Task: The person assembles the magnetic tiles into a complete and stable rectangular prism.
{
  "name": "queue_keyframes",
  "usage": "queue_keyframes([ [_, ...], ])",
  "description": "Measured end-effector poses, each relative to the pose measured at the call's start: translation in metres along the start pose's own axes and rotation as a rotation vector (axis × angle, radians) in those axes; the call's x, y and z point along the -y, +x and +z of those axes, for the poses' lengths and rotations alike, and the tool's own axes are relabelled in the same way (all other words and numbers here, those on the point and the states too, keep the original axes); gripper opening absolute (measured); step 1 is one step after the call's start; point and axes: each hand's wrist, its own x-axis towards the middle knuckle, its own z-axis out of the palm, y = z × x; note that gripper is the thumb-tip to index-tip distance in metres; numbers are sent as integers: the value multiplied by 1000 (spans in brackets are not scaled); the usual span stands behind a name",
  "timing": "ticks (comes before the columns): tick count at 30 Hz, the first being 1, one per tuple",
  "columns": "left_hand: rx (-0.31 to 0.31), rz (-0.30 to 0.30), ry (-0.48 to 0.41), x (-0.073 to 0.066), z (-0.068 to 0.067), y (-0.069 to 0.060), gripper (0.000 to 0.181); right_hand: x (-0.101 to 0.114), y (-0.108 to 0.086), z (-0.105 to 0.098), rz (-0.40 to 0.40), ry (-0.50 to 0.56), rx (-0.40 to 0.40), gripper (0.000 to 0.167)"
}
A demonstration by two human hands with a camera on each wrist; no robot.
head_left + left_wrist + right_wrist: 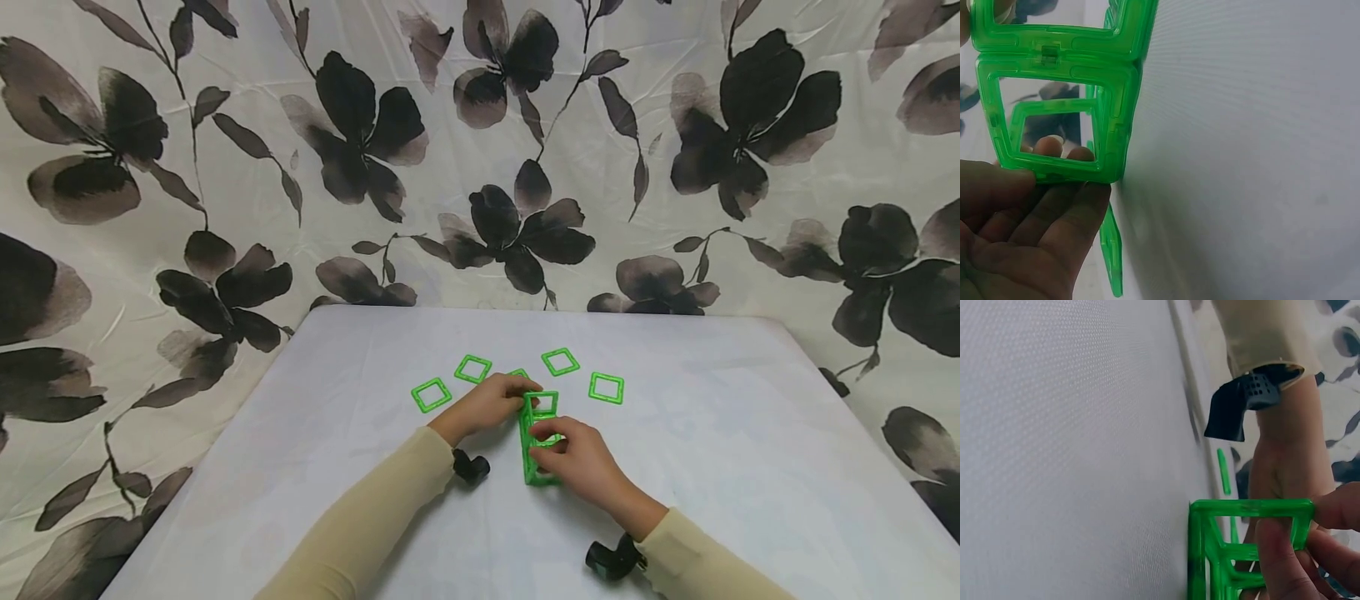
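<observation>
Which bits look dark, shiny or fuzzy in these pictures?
In the head view, a soft shadow lies on the white table beside the left sleeve; in the left wrist view, the left hand looks dim, while the green frames carry small pale glints; in the right wrist view, the flowered cloth in the background looks fuzzy.
</observation>
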Motion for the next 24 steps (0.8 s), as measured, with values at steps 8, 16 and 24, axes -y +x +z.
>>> queue_keyframes([
  [8, -19, -12, -14, 4, 1, 5, 36, 0, 3, 3, 13, 32, -29, 29],
  [16, -66, -53, -24, 3, 3, 1, 32, 0, 3, 3, 25, 25, -27, 28],
  [24, -90, -64, -66, 3, 5, 2, 30, 0, 5, -7, -3, -19, 32, 27],
])
